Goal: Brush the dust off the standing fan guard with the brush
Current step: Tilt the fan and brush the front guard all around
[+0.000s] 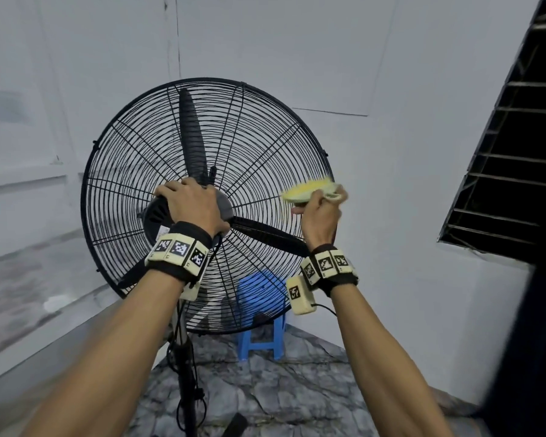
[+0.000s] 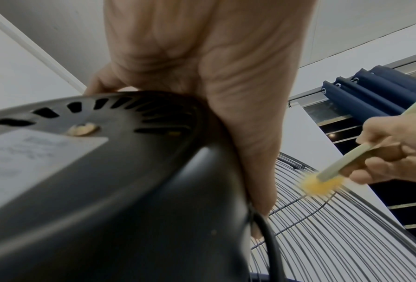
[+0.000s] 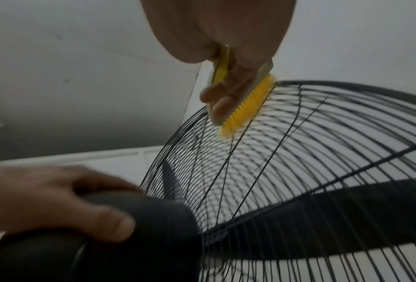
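While the left hand (image 1: 193,205) grips the motor housing (image 2: 134,190), the right hand (image 1: 320,217) holds the brush (image 1: 309,191) on the fan guard (image 1: 252,159) near white walls (image 1: 391,58).

The floor (image 1: 297,392) is grey marbled stone. The fan's pole (image 1: 185,367) stands on it, a blue stool (image 1: 260,313) just behind and right of the pole, a dark object (image 1: 235,425) lying near the pole's foot.
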Tool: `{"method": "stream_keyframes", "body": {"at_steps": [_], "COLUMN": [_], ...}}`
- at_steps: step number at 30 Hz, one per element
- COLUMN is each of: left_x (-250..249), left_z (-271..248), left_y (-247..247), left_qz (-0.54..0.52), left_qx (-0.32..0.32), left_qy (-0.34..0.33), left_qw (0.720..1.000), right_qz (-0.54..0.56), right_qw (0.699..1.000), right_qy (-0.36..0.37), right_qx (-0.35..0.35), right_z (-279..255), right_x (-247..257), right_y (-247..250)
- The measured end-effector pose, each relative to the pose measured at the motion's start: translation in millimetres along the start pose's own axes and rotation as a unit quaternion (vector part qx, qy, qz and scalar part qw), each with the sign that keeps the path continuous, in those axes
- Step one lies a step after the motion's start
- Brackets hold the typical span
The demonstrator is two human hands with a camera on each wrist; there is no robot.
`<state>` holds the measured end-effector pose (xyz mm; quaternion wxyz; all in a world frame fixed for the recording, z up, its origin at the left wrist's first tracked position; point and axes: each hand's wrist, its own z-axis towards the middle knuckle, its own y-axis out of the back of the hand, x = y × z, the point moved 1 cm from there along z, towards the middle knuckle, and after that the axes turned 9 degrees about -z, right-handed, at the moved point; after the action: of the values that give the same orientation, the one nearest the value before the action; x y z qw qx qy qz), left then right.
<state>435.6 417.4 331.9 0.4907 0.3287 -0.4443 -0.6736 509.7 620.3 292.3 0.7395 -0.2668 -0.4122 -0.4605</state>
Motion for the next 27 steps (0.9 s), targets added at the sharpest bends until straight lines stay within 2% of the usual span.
{"method": "stream_keyframes", "body": {"at_steps": [2,3,4,7,9,11,12,14,15,19,21,24,27], "left_x": [0.4,-0.1,-1.3,-3.3,-1.1,2.5,3.5,2.7,1.5,2.0,4.8,6.1,4.4], "left_z": [-0.7,-0.7,-0.8,-0.2,0.7,0.5,-0.1,-1.5,-2.1,-1.7,-1.6,-0.8,0.3], "left_y": [-0.2,-0.3,-0.4,0.2,-0.3,-1.3,-1.2,-0.5,-0.2,-0.1,-1.1,-1.4,-1.6], "left_qz": [0.001,0.001,0.002,0.001,0.002,0.002,0.001,-0.004,-0.007,-0.016,-0.017,-0.019,-0.023], "left_qx": [-0.004,-0.004,-0.003,-0.001,-0.004,-0.007,-0.009,-0.009,-0.008,-0.016,-0.017,-0.017,-0.015], "left_qy": [0.0,0.0,0.0,0.0,-0.002,-0.003,-0.004,-0.006,-0.008,-0.01,-0.01,-0.008,-0.009], "left_qw": [1.0,1.0,1.0,1.0,1.0,1.0,1.0,1.0,1.0,1.0,1.0,1.0,1.0], "right_qz": [0.02,0.017,0.01,-0.032,-0.067,-0.114,-0.143,-0.234,-0.281,-0.404,-0.44,-0.483,-0.499], "right_qw": [0.996,0.996,0.998,0.992,0.985,0.972,0.954,0.891,0.86,0.764,0.704,0.619,0.573], "right_qy": [-0.014,-0.014,-0.01,0.022,0.056,0.129,0.179,0.285,0.323,0.425,0.483,0.536,0.55], "right_qx": [-0.084,-0.086,-0.055,0.117,0.146,0.158,0.193,0.264,0.277,0.27,0.279,0.309,0.346], "right_z": [3.8,-0.1,-6.7,-28.0,-29.6,-22.6,-19.1,-11.0,-4.8,15.7,20.9,19.0,20.6], "right_x": [0.2,0.5,-0.8,-6.6,-2.7,7.1,13.7,25.9,30.2,59.8,68.6,73.0,67.7], "right_y": [3.2,0.1,-6.5,-24.0,-21.8,-18.7,-19.5,-27.9,-35.1,-57.5,-68.1,-79.4,-74.7]}}
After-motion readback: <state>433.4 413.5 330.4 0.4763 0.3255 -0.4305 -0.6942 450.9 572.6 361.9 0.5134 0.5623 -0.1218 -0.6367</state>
